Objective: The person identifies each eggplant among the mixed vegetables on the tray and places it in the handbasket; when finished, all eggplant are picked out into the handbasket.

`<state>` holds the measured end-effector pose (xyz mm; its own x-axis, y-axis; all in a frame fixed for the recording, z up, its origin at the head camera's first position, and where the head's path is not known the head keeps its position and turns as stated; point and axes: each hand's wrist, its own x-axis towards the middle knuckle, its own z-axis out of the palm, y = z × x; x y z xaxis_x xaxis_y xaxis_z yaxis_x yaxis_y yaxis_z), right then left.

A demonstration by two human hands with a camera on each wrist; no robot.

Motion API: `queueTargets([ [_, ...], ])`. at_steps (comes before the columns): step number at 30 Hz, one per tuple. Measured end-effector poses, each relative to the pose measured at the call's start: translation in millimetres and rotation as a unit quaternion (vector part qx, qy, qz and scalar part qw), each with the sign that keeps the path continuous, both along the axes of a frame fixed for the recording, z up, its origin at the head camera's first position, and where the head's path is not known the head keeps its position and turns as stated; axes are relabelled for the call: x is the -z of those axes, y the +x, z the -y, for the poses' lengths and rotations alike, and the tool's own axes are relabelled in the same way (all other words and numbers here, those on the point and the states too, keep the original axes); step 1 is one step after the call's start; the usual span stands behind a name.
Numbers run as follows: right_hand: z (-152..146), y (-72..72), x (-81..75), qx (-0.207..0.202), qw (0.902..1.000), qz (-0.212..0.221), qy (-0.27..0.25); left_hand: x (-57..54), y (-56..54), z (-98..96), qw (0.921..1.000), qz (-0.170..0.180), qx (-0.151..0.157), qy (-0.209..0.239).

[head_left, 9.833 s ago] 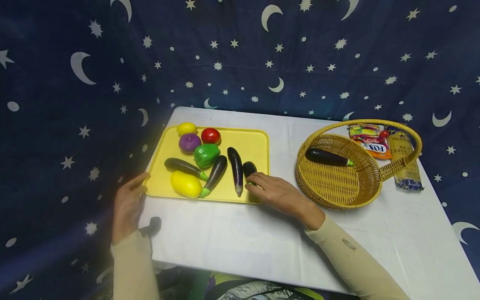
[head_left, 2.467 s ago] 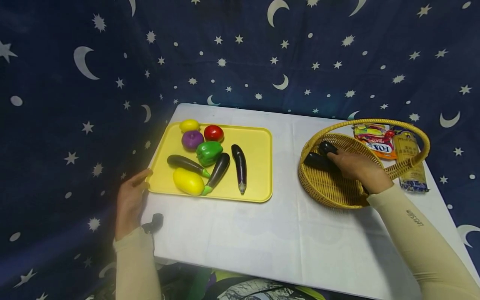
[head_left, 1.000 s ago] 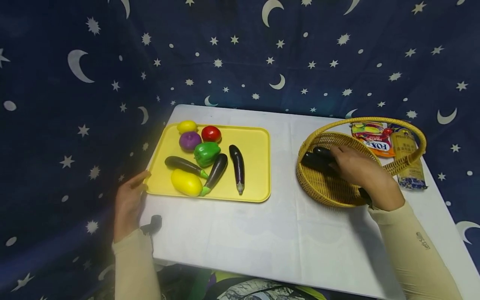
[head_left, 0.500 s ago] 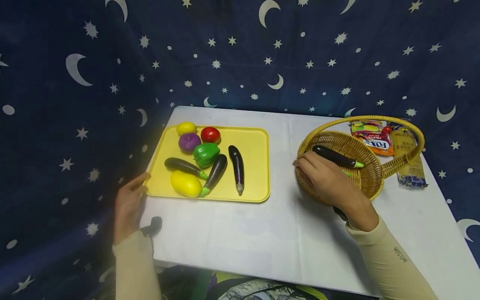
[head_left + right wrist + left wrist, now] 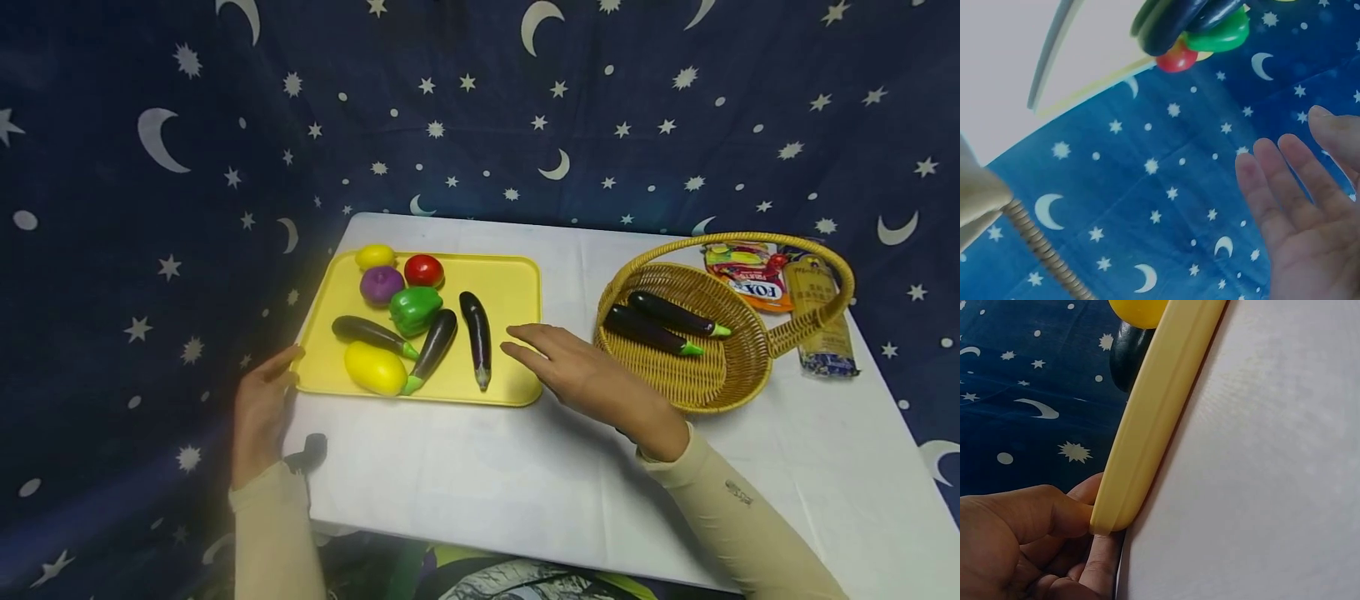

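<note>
My left hand (image 5: 261, 400) holds the near left corner of the yellow tray (image 5: 517, 283); the left wrist view shows thumb and fingers (image 5: 1099, 565) at that corner. Over the tray's right edge reaches my right hand (image 5: 573, 371), holding nothing, its fingers spread in the right wrist view. Just left of its fingertips lies a dark eggplant (image 5: 476, 337). Two more eggplants, one (image 5: 371, 333) beside a yellow oval fruit (image 5: 375, 368) and one slanted (image 5: 432, 350), share the tray. Two eggplants (image 5: 652, 331) lie side by side in the wicker basket (image 5: 701, 396).
Further back on the tray are a green bell pepper (image 5: 415, 310), a purple round vegetable (image 5: 382, 286), a red tomato (image 5: 423, 271) and a lemon (image 5: 375, 256). The basket's tall handle (image 5: 810, 325) arches over its right side. Snack packets (image 5: 750, 279) lie behind it.
An eggplant went from the tray's right end into the basket, beside the one there, and my right hand let it go. That hand has since moved left to the tray. My left hand stayed put.
</note>
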<state>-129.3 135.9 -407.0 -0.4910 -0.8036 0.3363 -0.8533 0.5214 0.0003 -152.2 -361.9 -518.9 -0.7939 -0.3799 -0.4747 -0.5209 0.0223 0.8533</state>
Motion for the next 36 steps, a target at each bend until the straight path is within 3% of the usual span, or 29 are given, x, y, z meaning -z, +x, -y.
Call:
queueTargets([
  [9,28.6,-12.4,10.8,-0.016,0.9973,-0.016,0.070,-2.9,1.8,5.4,0.9990,0.028,0.014,-0.033],
  [19,61.1,-36.2,35.1,-0.001,0.9873,-0.067,0.144,2.1,5.7,6.8,0.9998,0.014,0.015,0.002],
  [36,75.0,-51.8,59.2,-0.005,0.9850,-0.059,0.162,-2.4,-0.2,1.3,0.9993,0.031,0.006,-0.020],
])
